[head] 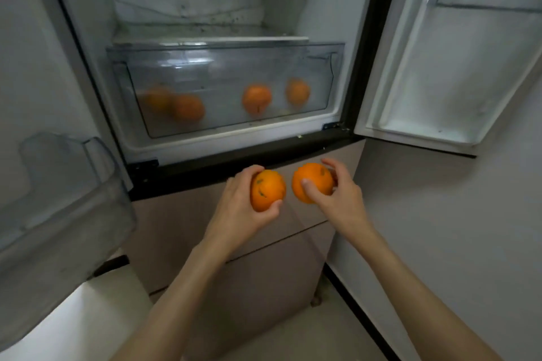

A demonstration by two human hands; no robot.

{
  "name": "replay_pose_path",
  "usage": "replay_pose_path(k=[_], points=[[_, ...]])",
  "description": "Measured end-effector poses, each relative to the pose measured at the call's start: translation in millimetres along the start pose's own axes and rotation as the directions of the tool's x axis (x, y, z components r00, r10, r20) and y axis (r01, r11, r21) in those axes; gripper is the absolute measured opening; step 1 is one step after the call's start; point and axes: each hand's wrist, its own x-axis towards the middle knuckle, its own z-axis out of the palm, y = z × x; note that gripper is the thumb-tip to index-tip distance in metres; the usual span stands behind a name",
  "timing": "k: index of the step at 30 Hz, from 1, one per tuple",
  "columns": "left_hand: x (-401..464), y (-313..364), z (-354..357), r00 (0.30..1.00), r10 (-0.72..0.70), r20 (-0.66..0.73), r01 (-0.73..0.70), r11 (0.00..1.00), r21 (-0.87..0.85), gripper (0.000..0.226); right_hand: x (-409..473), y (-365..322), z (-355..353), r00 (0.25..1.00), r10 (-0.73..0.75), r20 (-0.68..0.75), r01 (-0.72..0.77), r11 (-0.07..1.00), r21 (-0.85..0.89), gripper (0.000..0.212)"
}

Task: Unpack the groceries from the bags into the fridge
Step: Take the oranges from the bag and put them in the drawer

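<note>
Open fridge (88, 38), both doors swung wide, clear crisper drawer (225, 61) at the bottom holding four oranges (256, 98). Below the sill, two more: left hand (243, 208) clamped on one orange (267, 190), right hand (343, 196) clamped on another (312, 182). Round, without long axis; dark-marked ends face up.
</note>
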Motion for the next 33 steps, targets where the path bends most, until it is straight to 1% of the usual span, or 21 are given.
replay_pose_path(k=[4,7,9,10,12,13,16,19,22,23,25,27,28,31,33], points=[[69.7,7.0,-6.4,0.974,0.067,-0.215,-0.062,0.998,0.029,0.065,69.9,-15.5,-2.7,0.992,-0.108,-0.066,0.115,0.987,0.115,0.049],[118.1,20.3,-19.3,0.920,0.155,-0.361,-0.134,0.988,0.083,0.066,125.1,-33.8,-9.4,0.975,-0.217,-0.050,0.223,0.957,0.188,0.046],[148.1,31.2,-30.6,0.877,0.180,-0.446,-0.142,0.983,0.117,0.067,161.1,-50.3,-13.4,0.955,-0.292,-0.047,0.295,0.931,0.215,0.047],[162.6,37.0,-37.0,0.854,0.191,-0.484,-0.143,0.980,0.135,0.066,178.5,-59.7,-15.0,0.942,-0.330,-0.069,0.337,0.916,0.218,0.049],[192.0,46.0,-50.9,0.807,0.230,-0.544,-0.143,0.970,0.199,0.065,211.6,-79.7,-16.0,0.901,-0.416,-0.125,0.434,0.877,0.208,0.054],[205.5,49.1,-58.3,0.794,0.244,-0.557,-0.130,0.963,0.236,0.063,227.3,-89.2,-15.0,0.881,-0.456,-0.129,0.473,0.860,0.193,0.054],[239.1,52.8,-79.7,0.807,0.192,-0.558,-0.024,0.956,0.294,0.060,269.3,-112.3,-9.0,0.846,-0.526,-0.088,0.534,0.835,0.135,0.053],[263.5,43.2,-96.8,0.848,0.072,-0.525,0.131,0.932,0.339,0.054,301.9,-125.6,1.1,0.849,-0.528,-0.032,0.529,0.844,0.088,0.053],[277.5,28.6,-101.3,0.860,-0.101,-0.501,0.302,0.891,0.338,0.051,323.7,-126.9,14.5,0.875,-0.482,0.048,0.482,0.876,0.004,0.048],[280.2,24.6,-99.7,0.855,-0.159,-0.494,0.367,0.858,0.360,0.050,328.0,-125.4,18.5,0.895,-0.439,0.077,0.443,0.896,-0.043,0.047],[283.7,17.9,-95.7,0.844,-0.225,-0.486,0.461,0.768,0.444,0.047,333.1,-121.6,25.7,0.924,-0.354,0.144,0.379,0.901,-0.213,0.044],[287.0,16.5,-95.5,0.845,-0.261,-0.467,0.493,0.719,0.490,0.045,335.8,-121.8,30.5,0.929,-0.291,0.230,0.362,0.846,-0.390,0.040],[288.0,17.1,-96.2,0.847,-0.277,-0.454,0.501,0.703,0.505,0.044,337.0,-122.7,32.1,0.929,-0.269,0.256,0.360,0.819,-0.447,0.038],[286.5,19.8,-95.2,0.856,-0.262,-0.446,0.492,0.677,0.548,0.040,339.3,-124.2,34.1,0.934,-0.230,0.272,0.343,0.786,-0.514,0.034],[283.1,20.8,-93.7,0.856,-0.232,-0.461,0.487,0.662,0.570,0.039,340.1,-123.2,35.2,0.932,-0.235,0.277,0.354,0.761,-0.544,0.034]])
